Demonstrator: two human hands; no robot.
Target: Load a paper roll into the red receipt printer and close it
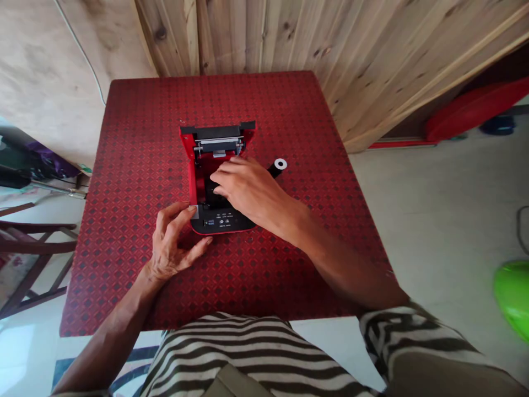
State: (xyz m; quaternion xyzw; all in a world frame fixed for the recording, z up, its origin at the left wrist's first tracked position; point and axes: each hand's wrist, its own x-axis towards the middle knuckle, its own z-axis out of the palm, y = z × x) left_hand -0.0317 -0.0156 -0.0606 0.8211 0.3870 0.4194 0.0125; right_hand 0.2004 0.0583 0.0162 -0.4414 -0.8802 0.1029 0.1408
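Note:
A red and black printer (223,223) sits on the table with its lid (219,132) raised and tipped back. My right hand (252,187) is over its inner compartment, fingers bent and somewhat apart; I see nothing held in them. It covers the right part of the compartment. My left hand (173,237) is at the printer's front left corner, fingertips touching a small grey patch (194,212) there, with the thumb spread away on the cloth side. Just right of the printer lies a black roll (275,170) with a white ring-shaped end, partly behind my right hand.
The table (314,248) has a red patterned cover. A wooden plank wall (248,38) stands behind it. On the left are a dark wooden chair (37,242) and a metal rod (61,188); a bright green object (514,298) is on the floor at right.

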